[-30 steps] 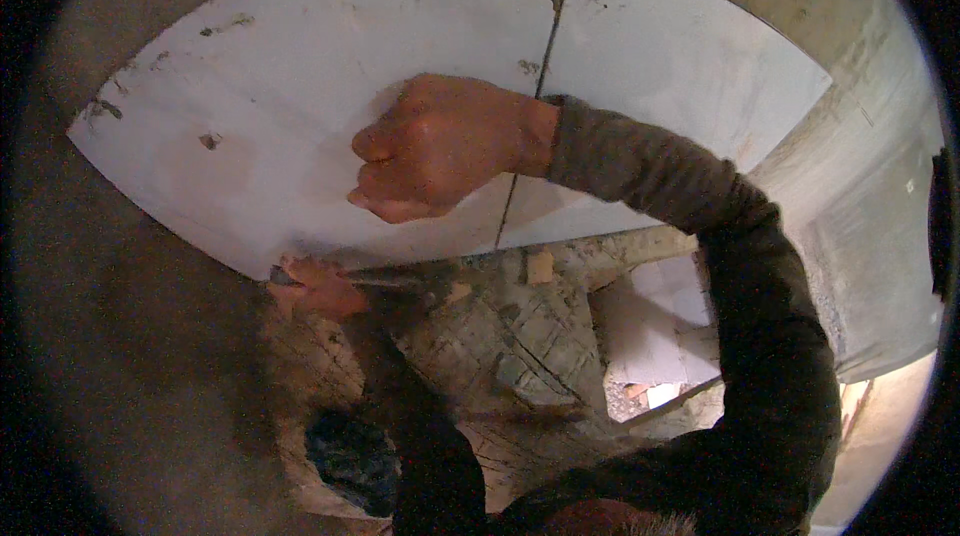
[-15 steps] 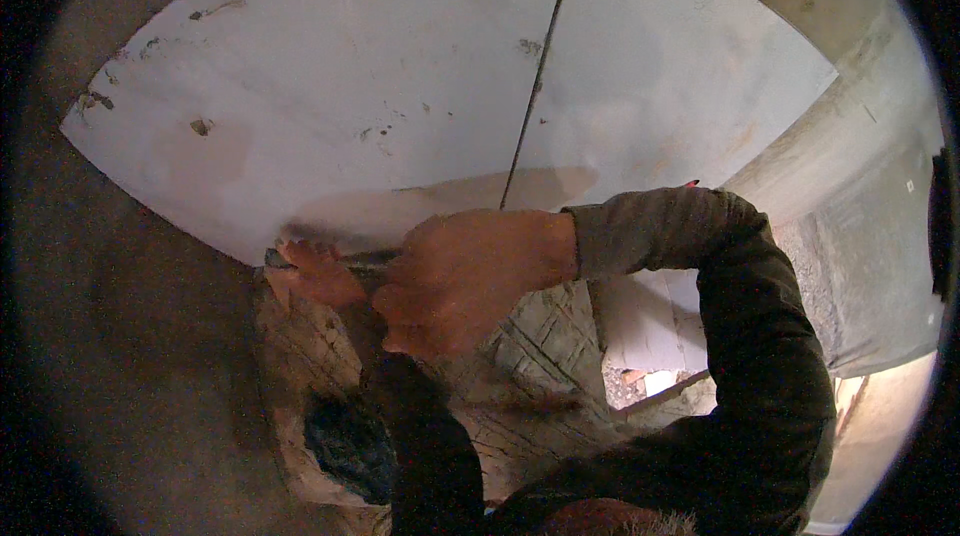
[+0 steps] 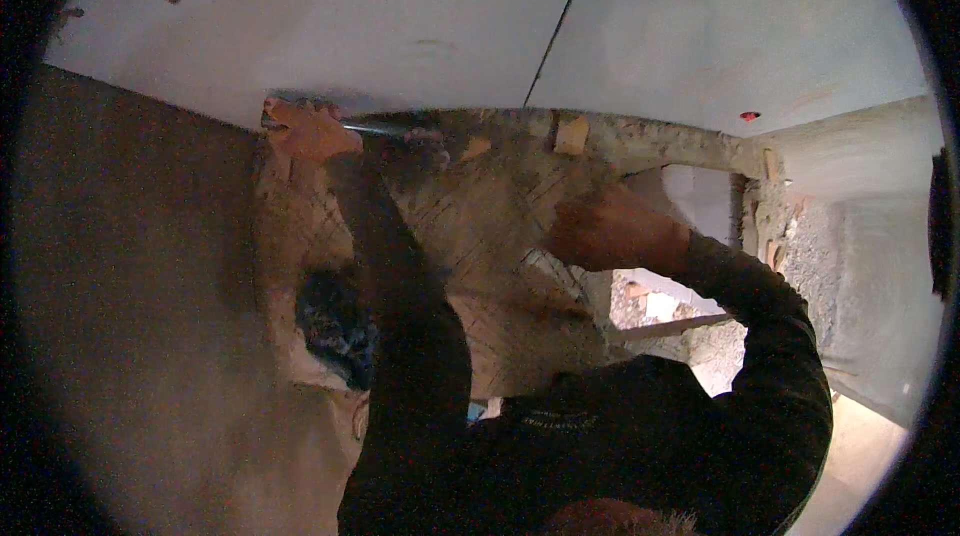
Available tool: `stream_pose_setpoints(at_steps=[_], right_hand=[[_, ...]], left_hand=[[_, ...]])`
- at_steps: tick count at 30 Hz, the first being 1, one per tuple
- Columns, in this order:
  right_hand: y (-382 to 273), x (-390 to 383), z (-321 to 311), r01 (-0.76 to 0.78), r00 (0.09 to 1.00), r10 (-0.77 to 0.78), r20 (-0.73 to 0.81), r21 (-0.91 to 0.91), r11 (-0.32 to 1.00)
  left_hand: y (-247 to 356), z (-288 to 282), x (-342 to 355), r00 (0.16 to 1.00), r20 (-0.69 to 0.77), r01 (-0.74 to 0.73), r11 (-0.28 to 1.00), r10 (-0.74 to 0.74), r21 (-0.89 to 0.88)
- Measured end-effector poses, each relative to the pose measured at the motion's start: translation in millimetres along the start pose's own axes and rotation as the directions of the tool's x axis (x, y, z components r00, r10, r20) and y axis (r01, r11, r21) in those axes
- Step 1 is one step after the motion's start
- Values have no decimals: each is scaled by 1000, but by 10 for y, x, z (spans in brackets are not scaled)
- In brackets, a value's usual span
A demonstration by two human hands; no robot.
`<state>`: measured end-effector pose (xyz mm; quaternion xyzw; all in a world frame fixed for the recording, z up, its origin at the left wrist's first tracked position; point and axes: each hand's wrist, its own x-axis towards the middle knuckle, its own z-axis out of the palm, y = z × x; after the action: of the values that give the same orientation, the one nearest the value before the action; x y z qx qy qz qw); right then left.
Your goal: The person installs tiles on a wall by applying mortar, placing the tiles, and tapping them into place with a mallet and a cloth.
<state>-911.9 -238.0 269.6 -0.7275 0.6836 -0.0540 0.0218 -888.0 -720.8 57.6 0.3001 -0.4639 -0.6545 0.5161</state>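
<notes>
Along the lower edge of two large white panels [image 3: 420, 16], split by a dark seam, my left hand [image 3: 305, 131] is wrapped round a long metal tool [image 3: 385, 128], whose far end is dark and hard to make out. My right hand [image 3: 610, 226], blurred, is over the rough, cross-scored mortar surface [image 3: 500, 306], near a rectangular opening; its fingers are smeared, so I cannot tell what they hold. Small tan pieces [image 3: 570, 134] sit just under the panel edge.
A dark crumpled bag [image 3: 335, 326] lies left of my left forearm. The opening [image 3: 690, 186] shows a white board and rubble. Grey walls rise at left [image 3: 150, 286] and right [image 3: 875, 286]. A small red piece [image 3: 750, 117] sits near the right panel's edge.
My right hand has moved from over the white panel, past my left hand, down and right toward the opening. The panels appear higher in view; my left hand stays on the tool.
</notes>
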Motion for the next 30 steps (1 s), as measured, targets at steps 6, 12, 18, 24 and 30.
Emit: stream_pose_setpoints(at_steps=[6,12,18,24,30], right_hand=[[0,-146,330,-71,997,68,21,158,985],[-74,89,113,-163,986,165,-4,124,979],[-20,130,348,-123,992,125,-6,162,979],[-34,294,377,-81,990,106,-88,252,964],[-78,469,280,-91,995,100,-26,237,967]], left_hand=[[223,-198,-50,997,-50,-52,996,56,76],[845,-996,922,976,207,47,996,-63,81],[1466,-722,1092,894,285,436,533,-344,-725],[1444,-379,364,946,271,-103,957,178,-270],[1393,452,220,777,-308,-181,663,550,727]])
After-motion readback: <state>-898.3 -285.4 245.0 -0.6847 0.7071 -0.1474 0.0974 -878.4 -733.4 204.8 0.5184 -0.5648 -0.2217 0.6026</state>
